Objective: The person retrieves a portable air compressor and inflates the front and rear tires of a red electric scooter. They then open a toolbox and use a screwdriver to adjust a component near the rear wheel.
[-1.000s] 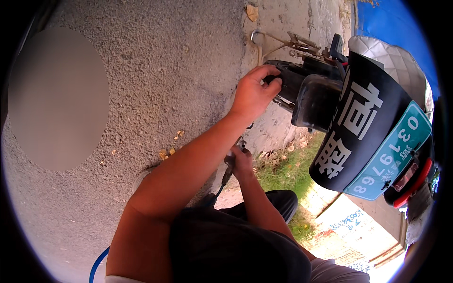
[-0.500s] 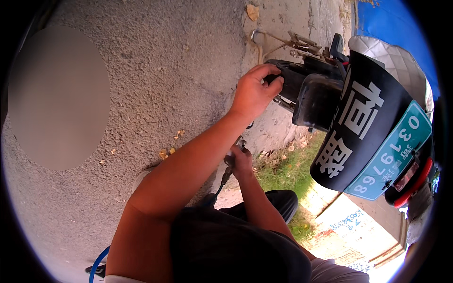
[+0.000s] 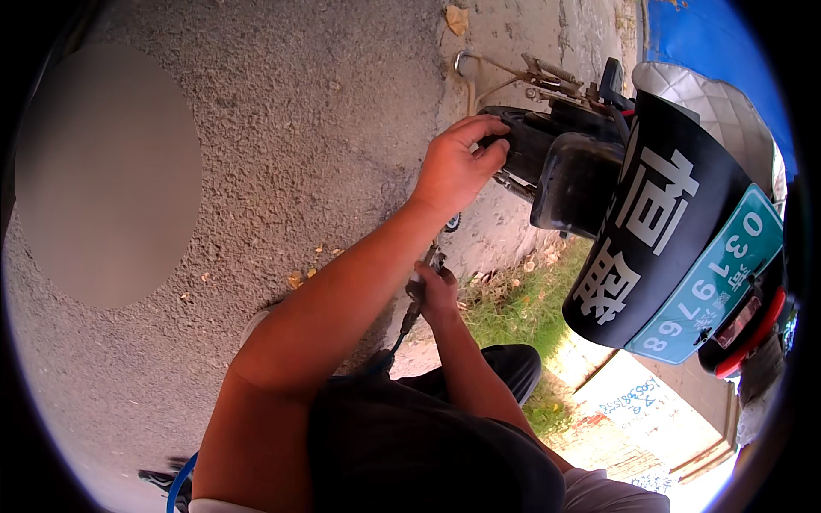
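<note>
We've got the left hand (image 3: 455, 167) up on the scooter's rear tyre (image 3: 523, 145), fingers curled over the tread, gripping it. Right hand (image 3: 438, 286) lower down, clenched round a slim tool (image 3: 416, 301), partly hidden behind the left forearm. Mudguard (image 3: 663, 222) w/ green plate (image 3: 714, 278) hangs just right of the tyre.

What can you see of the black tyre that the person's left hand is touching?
The tyre is black and looks like rubber. Only a part of it shows, at the rear of a scooter, partly hidden behind the black mudguard. It stands upright on the grey pavement, near a strip of grass. The left hand rests on its side, fingers curled over the edge. Its tread cannot be made out.
</note>
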The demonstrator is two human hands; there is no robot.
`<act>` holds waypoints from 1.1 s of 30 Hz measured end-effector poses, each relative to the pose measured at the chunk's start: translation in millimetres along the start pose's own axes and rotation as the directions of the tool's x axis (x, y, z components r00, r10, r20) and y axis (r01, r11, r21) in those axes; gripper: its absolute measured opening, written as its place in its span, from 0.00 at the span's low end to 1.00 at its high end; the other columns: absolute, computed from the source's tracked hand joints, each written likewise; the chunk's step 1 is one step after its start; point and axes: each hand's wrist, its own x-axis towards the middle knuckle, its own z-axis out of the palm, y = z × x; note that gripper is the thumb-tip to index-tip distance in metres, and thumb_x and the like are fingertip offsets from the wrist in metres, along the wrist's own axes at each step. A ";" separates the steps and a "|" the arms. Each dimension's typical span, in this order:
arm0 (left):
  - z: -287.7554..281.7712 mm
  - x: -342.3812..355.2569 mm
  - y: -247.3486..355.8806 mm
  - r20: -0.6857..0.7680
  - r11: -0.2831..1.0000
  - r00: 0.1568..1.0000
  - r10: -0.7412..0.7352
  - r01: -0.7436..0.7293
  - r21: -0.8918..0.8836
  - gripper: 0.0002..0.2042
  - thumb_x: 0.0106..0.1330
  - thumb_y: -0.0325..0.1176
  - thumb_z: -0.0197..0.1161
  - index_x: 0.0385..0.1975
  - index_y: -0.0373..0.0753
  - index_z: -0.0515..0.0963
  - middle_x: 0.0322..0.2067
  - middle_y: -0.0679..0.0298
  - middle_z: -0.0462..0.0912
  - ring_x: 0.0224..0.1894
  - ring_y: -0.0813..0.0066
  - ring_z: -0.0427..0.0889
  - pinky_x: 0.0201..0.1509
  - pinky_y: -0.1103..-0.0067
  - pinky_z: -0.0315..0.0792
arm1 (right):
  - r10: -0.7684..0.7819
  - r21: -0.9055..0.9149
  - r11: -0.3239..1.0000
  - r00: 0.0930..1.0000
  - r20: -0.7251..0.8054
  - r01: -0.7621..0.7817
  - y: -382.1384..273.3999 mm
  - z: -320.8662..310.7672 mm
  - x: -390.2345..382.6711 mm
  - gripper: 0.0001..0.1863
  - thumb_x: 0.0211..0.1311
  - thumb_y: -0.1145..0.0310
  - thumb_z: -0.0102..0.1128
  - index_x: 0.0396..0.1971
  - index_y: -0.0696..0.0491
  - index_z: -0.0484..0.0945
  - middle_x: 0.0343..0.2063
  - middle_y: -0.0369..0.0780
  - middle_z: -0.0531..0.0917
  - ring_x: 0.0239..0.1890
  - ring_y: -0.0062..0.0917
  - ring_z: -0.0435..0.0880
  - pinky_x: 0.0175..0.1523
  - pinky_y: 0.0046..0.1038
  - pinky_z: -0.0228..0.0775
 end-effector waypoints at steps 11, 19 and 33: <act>-0.7 1.3 2.1 0.010 0.999 0.999 -0.036 0.036 0.041 0.12 0.62 0.32 0.65 0.43 0.35 0.80 0.47 0.59 0.80 0.51 0.72 0.77 0.56 0.79 0.68 | -0.012 -0.004 1.000 1.000 -0.021 0.012 1.8 1.4 -2.3 0.16 0.51 0.75 0.67 0.34 0.60 0.67 0.26 0.38 0.72 0.19 0.23 0.74 0.21 0.25 0.73; -2.4 1.0 -0.4 0.009 0.997 1.000 -0.020 0.019 0.073 0.12 0.63 0.34 0.64 0.43 0.36 0.80 0.49 0.58 0.79 0.52 0.72 0.76 0.56 0.78 0.68 | 0.019 -0.027 0.999 1.000 -0.024 -0.020 0.5 0.4 -2.0 0.17 0.51 0.74 0.67 0.35 0.59 0.66 0.28 0.39 0.72 0.19 0.25 0.76 0.22 0.26 0.74; -2.3 2.2 -3.7 -0.002 0.995 1.000 0.006 -0.006 0.096 0.12 0.62 0.33 0.64 0.43 0.36 0.80 0.48 0.58 0.80 0.52 0.71 0.77 0.57 0.78 0.68 | 0.017 -0.029 0.999 1.000 -0.022 -0.018 2.1 0.3 -0.8 0.18 0.52 0.74 0.67 0.36 0.58 0.65 0.28 0.39 0.72 0.19 0.25 0.76 0.22 0.26 0.75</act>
